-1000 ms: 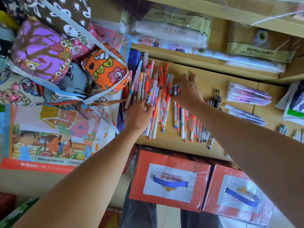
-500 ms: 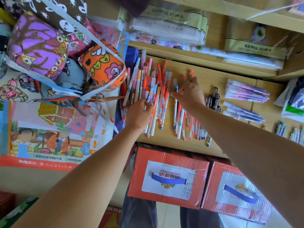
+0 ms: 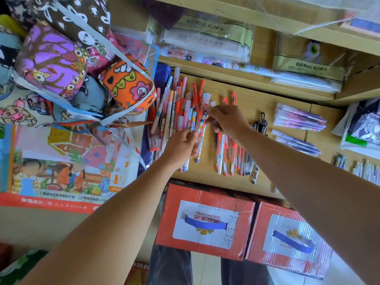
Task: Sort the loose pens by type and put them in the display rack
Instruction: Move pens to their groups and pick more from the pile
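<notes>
Left hand (image 3: 182, 145): fingers curled round a bunch of patterned pens (image 3: 199, 149), over the wooden shelf (image 3: 257, 99).
Right hand (image 3: 228, 120): fingertips pinching the upper end of one blue-patterned pen (image 3: 206, 117) in that bunch.
Loose pens (image 3: 174, 108): mixed heap of red, pink, orange and clear barrels, lying crosswise on the shelf's left end, just beyond the left hand.
Red-capped pens (image 3: 231, 155): rough parallel row on the shelf, under the right wrist, right of the heap.
Black pens (image 3: 261, 124): small group beside that row, partly hidden by the right forearm.
Purple pens (image 3: 298, 118): two stacks further right, near a shelf divider.
Fabric pencil cases (image 3: 127, 87): strapped bundle at left, against the heap.
Red beer cartons (image 3: 205, 221): two, side by side below the shelf's front edge.
</notes>
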{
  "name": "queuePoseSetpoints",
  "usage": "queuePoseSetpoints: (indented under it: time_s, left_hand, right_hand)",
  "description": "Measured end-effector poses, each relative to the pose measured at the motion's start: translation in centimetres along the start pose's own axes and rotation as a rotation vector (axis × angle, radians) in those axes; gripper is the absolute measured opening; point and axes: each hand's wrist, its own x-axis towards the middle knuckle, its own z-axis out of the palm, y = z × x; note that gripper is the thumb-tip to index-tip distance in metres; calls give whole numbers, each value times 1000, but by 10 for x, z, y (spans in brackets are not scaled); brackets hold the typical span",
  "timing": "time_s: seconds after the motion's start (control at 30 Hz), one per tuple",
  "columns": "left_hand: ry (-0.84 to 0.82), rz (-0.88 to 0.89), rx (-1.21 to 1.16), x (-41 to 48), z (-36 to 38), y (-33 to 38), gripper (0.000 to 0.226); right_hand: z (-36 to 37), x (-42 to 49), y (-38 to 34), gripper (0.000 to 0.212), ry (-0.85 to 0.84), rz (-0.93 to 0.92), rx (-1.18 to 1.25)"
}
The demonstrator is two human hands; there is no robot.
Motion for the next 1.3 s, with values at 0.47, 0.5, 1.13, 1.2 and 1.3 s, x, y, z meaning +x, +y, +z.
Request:
queuePoseSetpoints:
  time_s: [0.47, 0.5, 1.13, 1.2, 1.3]
  left_hand:
    - [140, -87, -94, 6, -17, -25, 27]
    - [137, -88, -96, 7, -17, -26, 27]
    - [117, -14, 91, -10, 0, -17, 22]
    - [55, -31, 87, -14, 9, -12, 24]
    - [-7, -109, -70, -22, 15, -5, 22]
  right_hand:
    - [24, -2, 25, 49, 86, -186, -641]
    - [23, -3, 26, 48, 85, -184, -661]
    - [12, -25, 22, 15, 43, 120, -68]
    - [7, -30, 19, 15, -54, 106, -10]
    - [3, -37, 21, 16, -119, 69, -12]
